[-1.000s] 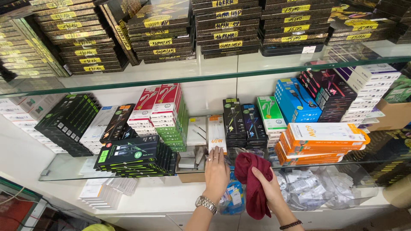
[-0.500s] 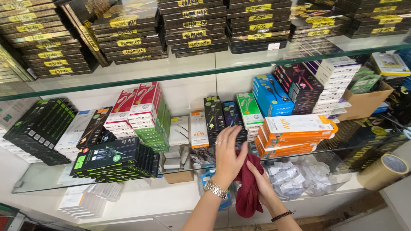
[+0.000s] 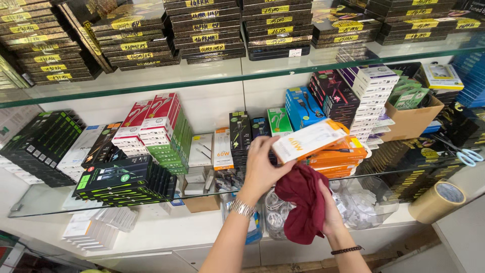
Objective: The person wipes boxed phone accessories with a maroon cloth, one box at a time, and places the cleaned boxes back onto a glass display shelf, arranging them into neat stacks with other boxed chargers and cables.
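- Far left on the glass shelf (image 3: 45, 205), a slanting row of black boxes with green trim (image 3: 43, 144) leans back against the wall.
- Next to it lies a flat stack of black and green boxes (image 3: 126, 182), close to the shelf's front edge, with red and white boxes (image 3: 151, 119) piled on green ones behind it.
- Under the shelf, on the white counter, a small pile of white packets (image 3: 93, 230) sits well apart from the hands.
- Near the middle, white cable boxes (image 3: 222, 149) and dark upright boxes (image 3: 240, 134) stand side by side at the back of the shelf.
- The left hand (image 3: 262, 167), with a silver watch (image 3: 242, 208) on its wrist, is raised above the shelf's edge; its fingers are closed round the end of a white and orange box (image 3: 308, 141), pinching it firmly and holding it tilted in the air.
- That box hangs just above the stack of orange boxes (image 3: 338, 159) on the shelf, touching or nearly touching the topmost one; I cannot tell which.
- The right hand (image 3: 328, 212) is lower, just below the lifted box, its fingers wrapped into a dark red cloth (image 3: 303, 202), which it clutches bunched up; a dark bracelet (image 3: 346, 249) rings the wrist.
- Behind the cloth, clear bags of white cables (image 3: 364, 199) lie under the glass.
- Further right, blue boxes (image 3: 303, 106) and a tall pile of white boxes (image 3: 374, 96) rise at the back, beside an open cardboard carton (image 3: 411, 121).
- At the far right, scissors with pale blue handles (image 3: 467, 155) lie on the shelf, and a roll of brown tape (image 3: 437, 201) stands on the counter below.
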The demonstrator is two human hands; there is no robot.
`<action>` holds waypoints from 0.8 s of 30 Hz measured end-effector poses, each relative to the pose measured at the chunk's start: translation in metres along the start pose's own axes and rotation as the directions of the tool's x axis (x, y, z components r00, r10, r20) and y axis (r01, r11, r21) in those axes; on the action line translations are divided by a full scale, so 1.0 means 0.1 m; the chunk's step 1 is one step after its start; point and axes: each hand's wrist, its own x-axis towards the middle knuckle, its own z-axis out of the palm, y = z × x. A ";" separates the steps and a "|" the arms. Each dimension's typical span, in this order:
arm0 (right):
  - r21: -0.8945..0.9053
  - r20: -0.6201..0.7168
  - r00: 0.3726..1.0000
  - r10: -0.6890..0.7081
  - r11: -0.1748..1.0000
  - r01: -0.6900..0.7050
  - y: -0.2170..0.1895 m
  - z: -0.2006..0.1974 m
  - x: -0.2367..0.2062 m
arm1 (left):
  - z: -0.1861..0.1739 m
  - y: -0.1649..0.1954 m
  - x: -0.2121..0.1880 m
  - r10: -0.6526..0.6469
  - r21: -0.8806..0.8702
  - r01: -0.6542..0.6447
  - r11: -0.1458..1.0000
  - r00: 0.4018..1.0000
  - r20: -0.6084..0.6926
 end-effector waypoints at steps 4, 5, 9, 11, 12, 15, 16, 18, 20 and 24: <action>0.237 0.063 0.997 -0.035 0.971 0.019 0.25 0.39 0.09 | -0.35 0.27 -0.66 -0.165 0.077 0.174 0.982 0.979 -0.117; 0.105 0.015 0.998 -0.056 0.993 0.054 0.35 0.50 0.13 | -0.37 0.30 -0.79 -0.205 0.078 0.215 0.973 0.971 -0.120; -0.174 -0.014 0.998 -0.057 0.983 0.054 0.55 0.78 0.26 | -0.51 0.10 -1.10 -0.292 0.039 0.298 0.954 0.950 -0.112; -0.277 0.054 0.998 0.030 0.961 -0.014 0.55 0.89 0.30 | -0.57 -0.19 -1.06 -0.453 -0.273 0.410 0.870 0.884 -0.114; -0.372 0.088 0.992 0.089 0.927 -0.051 0.53 0.95 0.30 | -0.57 -0.40 -0.94 -0.597 -0.542 0.471 0.696 0.799 -0.072; -0.612 0.154 0.987 -0.038 0.780 0.126 0.57 1.21 0.27 | -0.57 -0.82 -0.74 -0.739 -0.854 0.493 0.164 0.635 0.224; -0.672 0.191 0.973 -0.130 0.705 0.226 0.60 1.32 0.27 | -0.59 -0.92 -0.69 -0.725 -0.871 0.491 0.018 0.606 0.326; -0.731 0.380 0.850 -0.366 0.444 0.518 0.62 1.48 0.18 | -0.65 -1.00 -0.63 -0.708 -0.909 0.410 0.075 0.664 0.240; -0.755 0.570 0.733 -0.371 0.116 0.646 0.70 1.60 0.04 | -0.72 -0.95 -0.63 -0.717 -0.929 0.370 0.018 0.652 0.245; -0.707 0.707 0.667 -0.234 -0.224 0.671 0.79 1.73 0.00 | -0.72 -0.64 -0.67 -0.738 -0.906 0.375 -0.198 0.550 0.389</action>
